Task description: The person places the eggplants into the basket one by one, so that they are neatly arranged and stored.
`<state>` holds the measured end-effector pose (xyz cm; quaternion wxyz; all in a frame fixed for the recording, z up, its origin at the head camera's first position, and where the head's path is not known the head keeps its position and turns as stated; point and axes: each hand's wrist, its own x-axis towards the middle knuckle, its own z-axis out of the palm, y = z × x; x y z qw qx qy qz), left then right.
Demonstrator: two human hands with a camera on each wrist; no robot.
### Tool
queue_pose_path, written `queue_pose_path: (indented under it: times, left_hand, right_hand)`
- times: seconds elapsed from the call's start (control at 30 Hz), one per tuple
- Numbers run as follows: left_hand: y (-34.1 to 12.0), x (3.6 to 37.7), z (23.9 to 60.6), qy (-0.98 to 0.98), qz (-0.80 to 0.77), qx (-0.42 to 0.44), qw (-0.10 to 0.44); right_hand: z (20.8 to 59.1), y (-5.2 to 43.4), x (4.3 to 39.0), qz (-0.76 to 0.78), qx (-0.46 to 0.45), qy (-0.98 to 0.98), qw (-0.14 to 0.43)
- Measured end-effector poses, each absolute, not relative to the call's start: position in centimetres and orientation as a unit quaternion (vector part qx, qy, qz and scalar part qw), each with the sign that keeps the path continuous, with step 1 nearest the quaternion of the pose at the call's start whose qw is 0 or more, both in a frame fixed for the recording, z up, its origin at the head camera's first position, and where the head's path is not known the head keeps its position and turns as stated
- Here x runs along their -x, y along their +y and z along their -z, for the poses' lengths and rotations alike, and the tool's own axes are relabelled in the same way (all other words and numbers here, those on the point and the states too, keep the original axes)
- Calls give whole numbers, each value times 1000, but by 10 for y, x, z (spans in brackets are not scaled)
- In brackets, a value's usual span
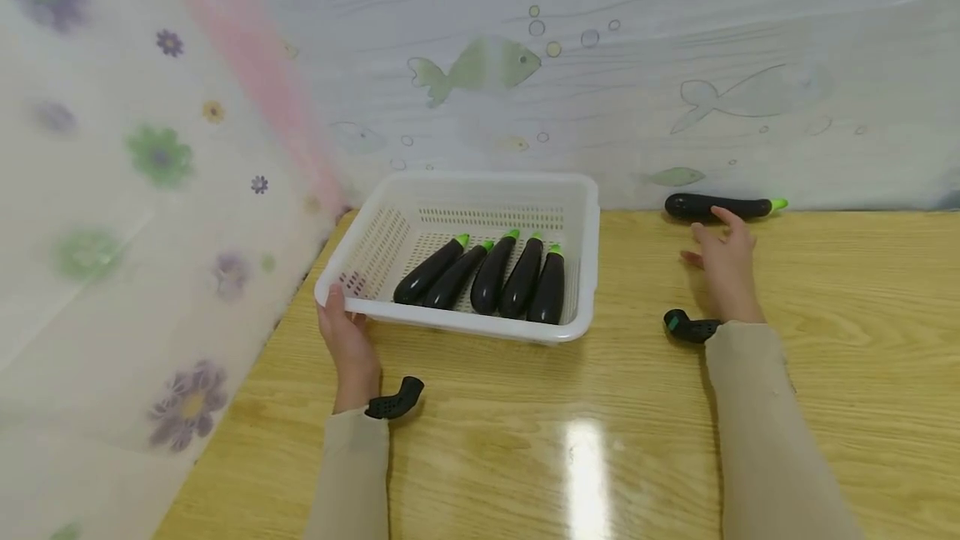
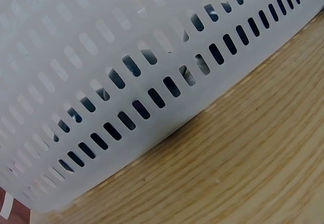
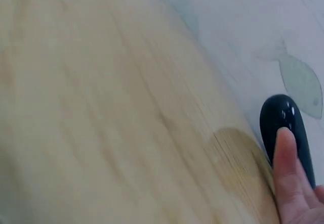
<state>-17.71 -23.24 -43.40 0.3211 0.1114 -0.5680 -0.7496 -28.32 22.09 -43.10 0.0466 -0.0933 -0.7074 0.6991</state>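
A white slotted basket (image 1: 390,227) stands on the wooden table and holds several dark eggplants (image 1: 495,275) with green stems. My left hand (image 1: 341,330) grips the basket's near left corner; in the left wrist view only the basket wall (image 2: 126,82) shows. One more eggplant (image 1: 720,206) lies alone at the table's far edge by the wall. My right hand (image 1: 722,261) hovers just short of it, fingers straight and spread. In the right wrist view a fingertip (image 3: 286,168) lies in front of this eggplant (image 3: 284,120).
A fish-print sheet (image 1: 600,65) backs the table and a flower-print curtain (image 1: 150,190) hangs along its left side. Bare wooden tabletop (image 1: 570,440) stretches between my arms. A black wrist mount sits on each forearm.
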Motion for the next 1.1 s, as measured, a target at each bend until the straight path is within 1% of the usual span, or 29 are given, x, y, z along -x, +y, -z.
queue_pose_path:
  times: [0.07, 0.13, 0.2, 0.33, 0.43, 0.53, 0.67, 0.87, 1.0, 1.1]
  left_hand:
    - [-232, 177, 434, -562, 754, -114, 322]
    - [-231, 177, 434, -556, 759, -116, 320]
    - [-231, 176, 435, -555, 759, -117, 319]
    - [-230, 174, 436, -561, 755, -114, 320]
    - [-229, 172, 437, -571, 747, -116, 321]
    - [-230, 172, 438, -572, 744, -112, 327]
    - [-230, 172, 438, -563, 753, -106, 323]
    - [-231, 173, 437, -571, 749, -105, 321]
    - [-232, 172, 435, -570, 746, -108, 328]
    - [-232, 171, 434, -569, 747, -106, 327]
  right_hand:
    - [430, 224, 283, -724, 88, -680, 74]
    - [429, 228, 282, -749, 65, -654, 85]
    - [428, 233, 282, -767, 38, -637, 69]
    - [427, 241, 285, -784, -2, -621, 10]
    - [427, 244, 291, -714, -3, -699, -29]
    - [426, 244, 298, -598, -13, -800, -51]
    - [425, 244, 303, -489, -41, -870, -51]
    - [422, 246, 305, -399, -63, -913, -49]
    - [417, 244, 306, -331, -52, -941, -36]
    - [413, 245, 306, -314, -40, -948, -28]
